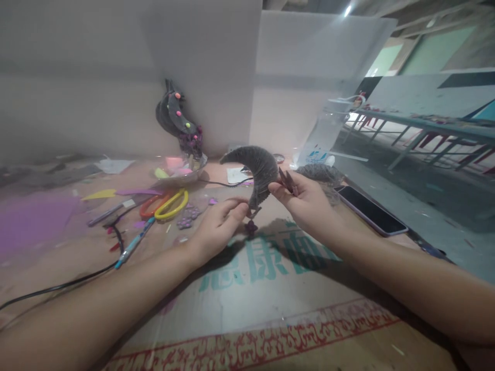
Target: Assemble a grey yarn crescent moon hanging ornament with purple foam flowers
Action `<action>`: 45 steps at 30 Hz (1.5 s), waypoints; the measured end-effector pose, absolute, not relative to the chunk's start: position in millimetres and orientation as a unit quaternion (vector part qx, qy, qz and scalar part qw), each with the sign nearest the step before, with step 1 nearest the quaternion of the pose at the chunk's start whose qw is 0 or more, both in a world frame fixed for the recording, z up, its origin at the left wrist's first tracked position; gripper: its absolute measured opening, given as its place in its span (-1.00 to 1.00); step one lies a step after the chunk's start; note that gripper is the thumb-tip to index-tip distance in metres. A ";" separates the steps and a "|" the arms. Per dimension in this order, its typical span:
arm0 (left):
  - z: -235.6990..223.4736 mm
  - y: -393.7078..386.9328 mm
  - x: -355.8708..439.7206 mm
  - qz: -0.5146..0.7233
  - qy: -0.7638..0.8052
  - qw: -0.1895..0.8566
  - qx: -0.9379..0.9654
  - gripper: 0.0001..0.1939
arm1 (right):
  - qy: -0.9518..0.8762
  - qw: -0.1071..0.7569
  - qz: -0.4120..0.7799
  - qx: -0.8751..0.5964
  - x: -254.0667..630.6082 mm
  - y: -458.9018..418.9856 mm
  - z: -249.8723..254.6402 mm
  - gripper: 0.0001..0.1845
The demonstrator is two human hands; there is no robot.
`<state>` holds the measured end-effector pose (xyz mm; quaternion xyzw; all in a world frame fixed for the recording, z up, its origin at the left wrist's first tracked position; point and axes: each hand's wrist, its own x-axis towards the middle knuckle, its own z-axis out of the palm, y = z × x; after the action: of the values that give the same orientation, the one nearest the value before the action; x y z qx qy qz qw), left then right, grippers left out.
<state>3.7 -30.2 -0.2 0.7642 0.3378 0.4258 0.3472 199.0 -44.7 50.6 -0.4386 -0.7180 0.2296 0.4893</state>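
A dark grey, fuzzy crescent (pixel 258 164) is held up over the table between my two hands. At its lower tip, my left hand (pixel 222 224) is closed in a pinch. My right hand (pixel 305 198) is closed on the crescent's right side, with the thumb against it. Dark pointed blades or pieces (pixel 286 181) stick out between my right fingers; their kind is unclear. Just below the lower tip sits a small dark purple flower shape (pixel 251 227). Purple flower shapes (pixel 188 216) lie to the left of my left hand.
Scissors with yellow handles (pixel 172 204), a blue pen (pixel 135 242) and a black cable (pixel 58 286) lie at left. Behind stand a clear dish (pixel 181 178) and a decorated grey crescent (pixel 172 111). A phone (pixel 371 210) rests at right, near a grey fuzzy bundle (pixel 320 174).
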 end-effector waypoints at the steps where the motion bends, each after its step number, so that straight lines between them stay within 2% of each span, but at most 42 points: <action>1: -0.6 -31.3 3.9 0.420 0.339 0.338 0.771 -0.65 | -0.717 0.491 0.225 -0.441 198.9 -44.8 50.8 -0.84; 7: 2.4 -35.3 6.1 0.398 0.375 0.244 0.801 -0.71 | -0.753 0.440 0.191 -0.451 207.1 -39.6 52.0 -0.76; 13: 2.7 -31.3 5.0 0.416 0.410 0.244 0.774 -0.71 | -0.763 0.422 0.155 -0.465 227.0 -20.7 58.9 -0.82; 16: 1.9 -30.6 4.1 0.425 0.405 0.238 0.774 -0.70 | -0.745 0.433 0.155 -0.484 232.0 -14.4 63.5 -0.91; 24: 0.6 -33.0 4.4 0.413 0.398 0.215 0.790 -0.68 | -0.749 0.418 0.149 -0.492 235.6 -12.7 66.3 -0.74; 27: 0.8 -33.5 4.7 0.409 0.395 0.210 0.796 -0.66 | -0.755 0.432 0.173 -0.463 233.8 -15.6 68.7 -0.74; 31: 1.7 -35.0 5.5 0.397 0.367 0.188 0.820 -0.67 | -0.744 0.445 0.270 -0.420 224.8 -24.4 73.5 -0.76; 34: 2.9 -36.5 5.9 0.388 0.333 0.157 0.845 -0.70 | -0.756 0.420 0.290 -0.409 217.1 -33.4 77.4 -0.82; 36: 4.4 -37.5 5.6 0.381 0.313 0.149 0.857 -0.70 | -0.769 0.388 0.271 -0.429 214.9 -38.6 80.1 -0.74; 41: 9.1 -38.1 4.2 0.388 0.292 0.201 0.851 -0.80 | -0.791 0.376 0.209 -0.434 222.4 -48.8 90.1 -0.65; 45: 4.3 -29.4 4.2 0.402 0.373 0.317 0.774 -0.78 | -0.767 0.408 0.265 -0.418 230.4 -63.4 104.6 -0.63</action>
<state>4.2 -29.4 4.3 0.7738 0.3730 0.4022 0.3168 230.4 -63.4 104.6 -0.4185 -0.7670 0.2651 0.4079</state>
